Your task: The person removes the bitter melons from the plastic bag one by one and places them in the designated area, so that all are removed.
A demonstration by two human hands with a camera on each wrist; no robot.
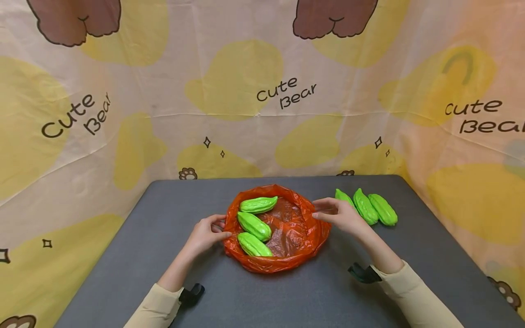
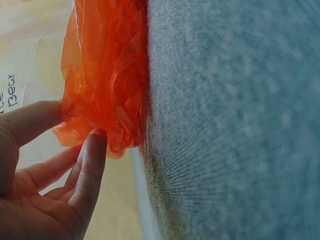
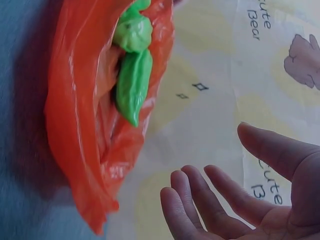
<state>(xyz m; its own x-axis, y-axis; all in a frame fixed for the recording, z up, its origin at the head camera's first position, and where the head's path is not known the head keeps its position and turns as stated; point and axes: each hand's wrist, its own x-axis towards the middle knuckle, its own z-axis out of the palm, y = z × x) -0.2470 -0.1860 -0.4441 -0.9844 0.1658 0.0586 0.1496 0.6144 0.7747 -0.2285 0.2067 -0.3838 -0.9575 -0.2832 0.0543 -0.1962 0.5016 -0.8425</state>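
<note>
A red plastic bag (image 1: 283, 262) sits on the table with its mouth spread wide and its rim rolled outward. Three bright green, ridged bitter melons (image 1: 254, 226) lie in its left half. At the bag's left side, my left hand (image 1: 205, 234) touches the crinkled plastic (image 2: 107, 90) with parted, slightly bent fingers. My right hand (image 1: 338, 216) is by the opposite rim, its fingers spread; in the right wrist view this hand (image 3: 240, 210) stands apart from the bag (image 3: 75, 115) and holds nothing.
Three more green bitter melons (image 1: 366, 207) lie side by side behind the right hand, one partly hidden by it. The dark grey table (image 1: 266, 300) ends against a printed cloth backdrop (image 1: 234, 82), which also hangs along both sides.
</note>
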